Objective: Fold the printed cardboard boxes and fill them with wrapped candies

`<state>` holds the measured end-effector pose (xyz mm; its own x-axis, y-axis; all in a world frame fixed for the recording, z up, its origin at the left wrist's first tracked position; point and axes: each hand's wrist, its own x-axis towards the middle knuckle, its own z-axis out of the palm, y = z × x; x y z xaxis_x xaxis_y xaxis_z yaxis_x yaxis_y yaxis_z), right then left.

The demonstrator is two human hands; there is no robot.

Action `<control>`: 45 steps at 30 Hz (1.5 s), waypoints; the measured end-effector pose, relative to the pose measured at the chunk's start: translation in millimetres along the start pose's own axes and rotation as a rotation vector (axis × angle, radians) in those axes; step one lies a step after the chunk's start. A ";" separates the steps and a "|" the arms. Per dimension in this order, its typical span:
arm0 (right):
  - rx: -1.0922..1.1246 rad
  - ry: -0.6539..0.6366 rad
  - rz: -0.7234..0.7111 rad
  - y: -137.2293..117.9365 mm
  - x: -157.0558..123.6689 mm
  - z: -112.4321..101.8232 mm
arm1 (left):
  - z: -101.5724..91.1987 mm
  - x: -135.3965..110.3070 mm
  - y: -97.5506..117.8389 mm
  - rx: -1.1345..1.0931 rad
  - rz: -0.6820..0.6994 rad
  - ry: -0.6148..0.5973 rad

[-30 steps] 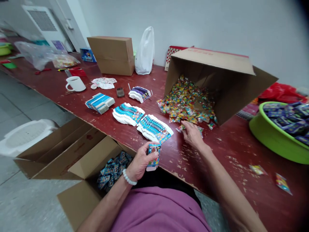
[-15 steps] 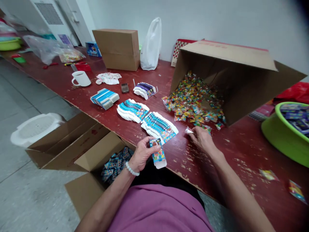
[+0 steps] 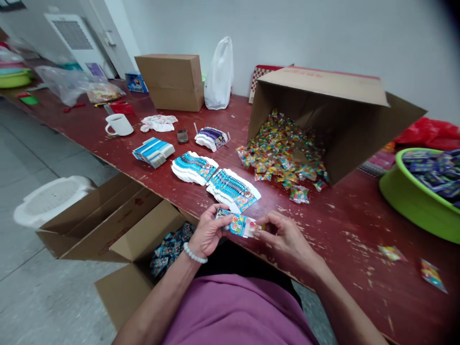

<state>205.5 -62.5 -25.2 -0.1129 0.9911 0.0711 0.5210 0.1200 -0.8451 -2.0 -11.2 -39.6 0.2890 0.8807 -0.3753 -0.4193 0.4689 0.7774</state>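
Note:
My left hand (image 3: 211, 229) is closed around a small blue printed candy box (image 3: 235, 224), which lies on its side with its end turned to the right. At that end my right hand (image 3: 282, 235) pinches a small wrapped candy (image 3: 254, 226), partly hidden by the fingers and touching the box's opening. Just beyond the hands lie two fanned rows of flat blue boxes, the nearer row (image 3: 233, 189) and the farther row (image 3: 194, 167). A pile of wrapped candies (image 3: 283, 153) spills from a tipped carton (image 3: 319, 86) beyond my right hand.
Below the table edge, an open carton (image 3: 125, 282) holds filled blue packets (image 3: 170, 251). A green basin (image 3: 413, 201) of purple packets stands at right. Farther left are a white mug (image 3: 120, 125), blue-and-white flat boxes (image 3: 154, 152) and a closed carton (image 3: 170, 84). A stool (image 3: 53, 199) stands on the floor.
My right hand has come left from the candy pile to the box with a candy. My left hand has turned the box from pointing downward to pointing right.

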 end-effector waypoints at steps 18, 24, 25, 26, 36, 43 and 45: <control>0.206 -0.109 -0.012 -19.6 1.8 -4.3 | -1.5 -18.2 -2.2 0.357 -0.221 -0.532; 0.260 0.061 0.006 -12.7 8.6 2.0 | 2.8 -17.2 -2.3 0.327 -0.108 -0.487; 0.215 0.092 -0.004 -12.1 9.1 3.3 | 3.4 -17.4 -3.0 0.318 -0.098 -0.479; 0.155 0.115 -0.020 -12.2 9.2 4.3 | 4.1 -17.6 -3.8 0.312 -0.087 -0.466; -0.066 0.106 -0.125 -19.9 6.5 3.5 | 11.1 -21.8 -8.9 0.319 -0.021 -0.407; 0.006 -0.074 -0.243 -29.7 4.8 1.8 | 12.7 -21.4 -6.5 0.191 -0.054 -0.366; 0.054 0.005 -0.207 -28.1 4.3 3.8 | 14.9 -20.8 -6.2 0.116 -0.077 -0.313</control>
<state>187.2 -61.9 -3.1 -0.2079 0.9460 0.2486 0.4409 0.3175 -0.8395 7.5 -33.4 -29.1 0.5737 0.7714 -0.2755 -0.2906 0.5061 0.8120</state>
